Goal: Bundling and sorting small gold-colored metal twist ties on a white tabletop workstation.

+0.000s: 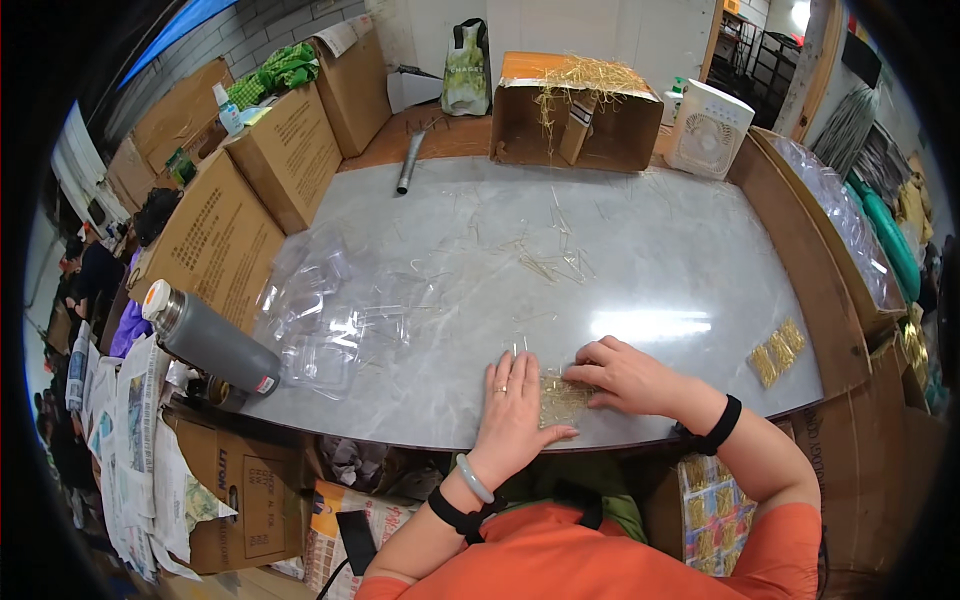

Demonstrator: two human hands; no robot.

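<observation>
A small clear plastic pack of thin gold wire pieces (563,402) lies at the table's near edge, between my hands. My left hand (507,408) is open and flat on its left side, fingers stretched forward and thumb along its near edge. A few wire pieces show just past those fingertips. With bent fingers, my right hand (632,377) grips the pack's right side; its thumb is partly hidden. Farther forward, loose gold wire pieces (545,265) are scattered on the grey tabletop (450,220). Two filled packs (778,352) sit together at the right.
Empty clear plastic boxes (325,325) are piled at the left beside a grey flask (215,340). An open cardboard box (510,115) topped with gold wire stands at the back, near a white fan (708,130). A metal tube (410,160) lies back left. Cardboard walls (805,235) border the right side.
</observation>
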